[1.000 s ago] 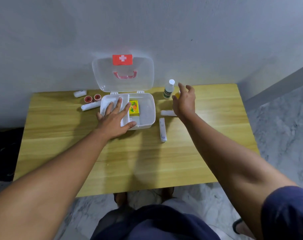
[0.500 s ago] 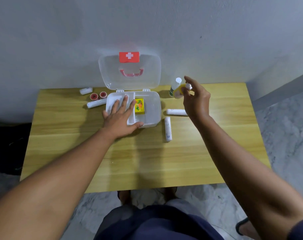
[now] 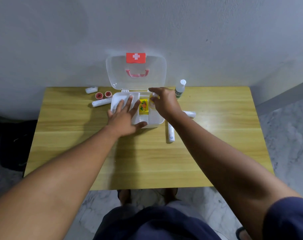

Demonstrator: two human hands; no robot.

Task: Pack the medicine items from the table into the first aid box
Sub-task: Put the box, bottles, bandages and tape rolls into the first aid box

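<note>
The white first aid box (image 3: 157,119) stands open at the table's back, its clear lid (image 3: 116,71) leaning on the wall. My left hand (image 3: 124,118) lies flat, fingers spread, on the box's left tray. A yellow packet (image 3: 143,105) lies inside the box. My right hand (image 3: 164,101) hovers over the box's right compartment, pinching a small yellow bottle (image 3: 152,101), mostly hidden by my fingers. On the table lie a white bottle (image 3: 180,89), two white rolls (image 3: 171,132) (image 3: 189,113) at the right, two rolls (image 3: 101,102) (image 3: 91,89) and two red tape rings (image 3: 103,95) at the left.
The wooden table (image 3: 147,161) stands against a grey wall. Its front half holds only my forearms. A marble floor shows at the right and below, with my legs at the table's front edge.
My right hand picked up the small yellow bottle beside the white bottle and carried it left over the box. My left hand stayed on the tray.
</note>
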